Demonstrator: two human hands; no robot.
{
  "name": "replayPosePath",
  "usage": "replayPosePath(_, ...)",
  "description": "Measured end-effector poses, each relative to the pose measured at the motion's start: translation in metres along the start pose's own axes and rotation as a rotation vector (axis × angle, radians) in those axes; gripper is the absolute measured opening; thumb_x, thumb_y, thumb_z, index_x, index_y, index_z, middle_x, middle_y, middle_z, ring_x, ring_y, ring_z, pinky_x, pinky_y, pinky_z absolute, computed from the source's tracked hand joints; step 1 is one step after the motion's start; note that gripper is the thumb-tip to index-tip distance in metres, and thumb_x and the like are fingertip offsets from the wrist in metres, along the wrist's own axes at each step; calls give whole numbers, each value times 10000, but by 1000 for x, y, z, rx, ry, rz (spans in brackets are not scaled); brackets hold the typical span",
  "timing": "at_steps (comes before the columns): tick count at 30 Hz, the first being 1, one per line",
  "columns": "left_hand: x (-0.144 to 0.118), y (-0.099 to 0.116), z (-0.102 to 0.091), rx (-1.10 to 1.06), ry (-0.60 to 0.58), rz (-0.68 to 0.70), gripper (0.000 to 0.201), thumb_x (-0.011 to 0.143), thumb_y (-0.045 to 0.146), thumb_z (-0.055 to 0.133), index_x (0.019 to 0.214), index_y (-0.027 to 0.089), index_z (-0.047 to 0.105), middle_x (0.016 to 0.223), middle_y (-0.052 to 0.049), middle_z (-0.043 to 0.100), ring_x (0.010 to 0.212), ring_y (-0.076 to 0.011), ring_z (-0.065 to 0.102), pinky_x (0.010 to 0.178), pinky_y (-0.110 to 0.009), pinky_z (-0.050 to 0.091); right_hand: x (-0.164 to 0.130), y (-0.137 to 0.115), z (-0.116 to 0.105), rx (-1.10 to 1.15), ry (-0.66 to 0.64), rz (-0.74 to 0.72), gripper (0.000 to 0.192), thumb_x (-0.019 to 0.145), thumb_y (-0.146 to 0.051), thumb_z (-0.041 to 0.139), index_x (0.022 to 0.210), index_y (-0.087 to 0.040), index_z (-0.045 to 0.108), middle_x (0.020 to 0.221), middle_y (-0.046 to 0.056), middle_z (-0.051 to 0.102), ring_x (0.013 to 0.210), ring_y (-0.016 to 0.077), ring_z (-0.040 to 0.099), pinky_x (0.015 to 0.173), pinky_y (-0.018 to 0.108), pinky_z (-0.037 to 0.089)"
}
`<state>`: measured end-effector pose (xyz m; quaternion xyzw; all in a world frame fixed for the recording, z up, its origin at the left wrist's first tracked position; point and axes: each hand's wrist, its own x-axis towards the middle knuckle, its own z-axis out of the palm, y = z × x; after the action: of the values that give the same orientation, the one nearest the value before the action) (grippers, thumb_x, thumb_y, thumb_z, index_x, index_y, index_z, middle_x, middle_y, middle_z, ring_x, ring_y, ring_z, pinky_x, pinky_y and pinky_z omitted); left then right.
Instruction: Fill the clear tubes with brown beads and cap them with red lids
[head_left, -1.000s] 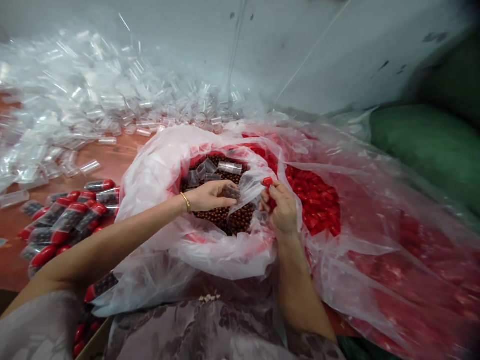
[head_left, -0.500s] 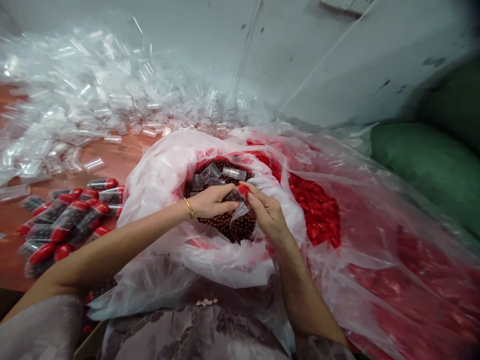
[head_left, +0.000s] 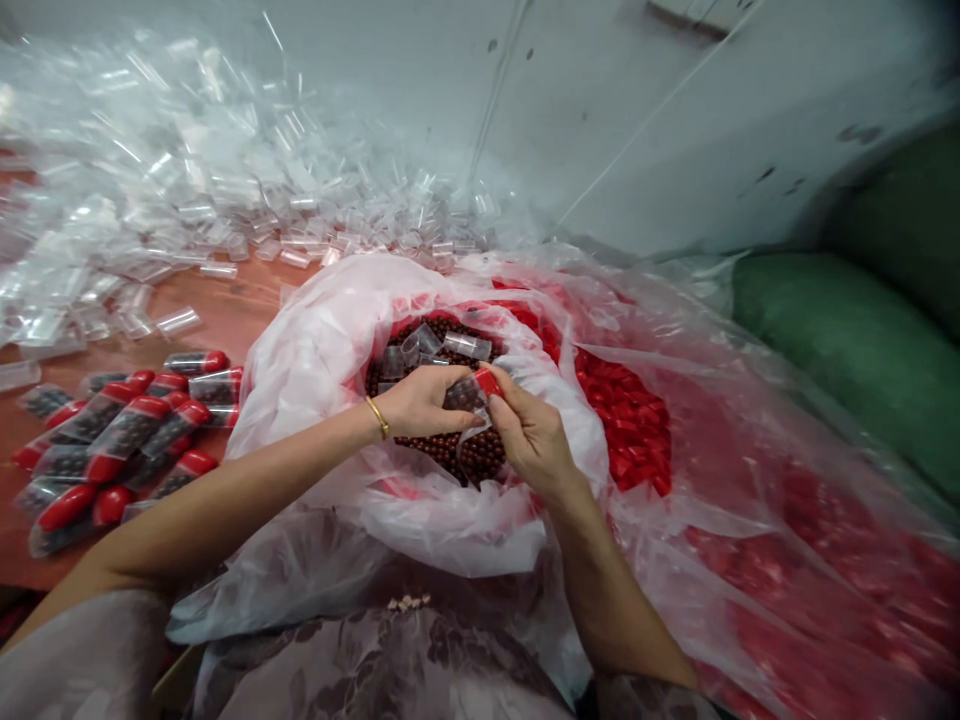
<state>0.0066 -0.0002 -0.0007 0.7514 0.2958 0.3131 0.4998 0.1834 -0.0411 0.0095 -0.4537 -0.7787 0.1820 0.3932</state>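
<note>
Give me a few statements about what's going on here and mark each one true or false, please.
1. The left hand holds a clear tube. True.
2. The right hand has its fingers on a blue cap. False: the cap is red.
3. Brown beads lie inside the white plastic bag. True.
4. The gold bracelet is on the right wrist. False: it is on the left.
5. The pile of bead-filled tubes lies to the left of the bag. True.
</note>
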Motion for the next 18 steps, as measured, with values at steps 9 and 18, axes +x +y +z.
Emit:
replayPosePath(9,1,-3,-2,-72,-12,42,265,719,287,588,914,112,551,810,-10,571,746,-124,522,749,-264,458,-5,-5,5,-96,51,-52,388,888,-234,476,1263,-223,573,1210,73,655,1085,206,635,941,367,520)
replayPosePath(18,-1,5,0,-156,1,-75,141,646,189,588,759,134,524,647,49,471,599,-68,417,568,-187,361,-5,-8,1,31,106,21,336,870,-209,513,1193,-233,604,1059,31,712,930,168,681,833,316,559)
